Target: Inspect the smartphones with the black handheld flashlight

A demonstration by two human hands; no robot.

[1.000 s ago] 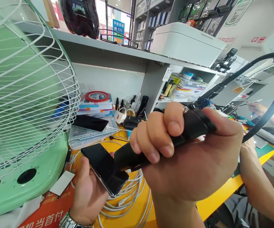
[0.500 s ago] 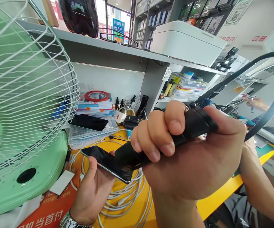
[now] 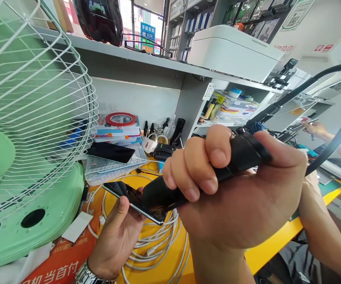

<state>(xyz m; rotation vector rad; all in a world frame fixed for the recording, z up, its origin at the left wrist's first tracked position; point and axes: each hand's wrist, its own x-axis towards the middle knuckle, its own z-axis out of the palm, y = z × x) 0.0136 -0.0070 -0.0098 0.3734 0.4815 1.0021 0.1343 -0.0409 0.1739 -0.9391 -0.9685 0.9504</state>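
A smartphone is pinched in the left hand (tilted edge-on) — a black corded handle is clenched in the right hand

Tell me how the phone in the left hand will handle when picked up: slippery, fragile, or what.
The phone will probably feel slippery, since its dark glass face and edge look smooth and glossy. Being thin and flat, it likely gives little to grip; the left hand pinches it between thumb and fingers. The glass is probably fragile if dropped.

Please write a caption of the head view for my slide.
Left hand holds a slim black smartphone near a black corded handle gripped in the right hand, above coiled white cables.
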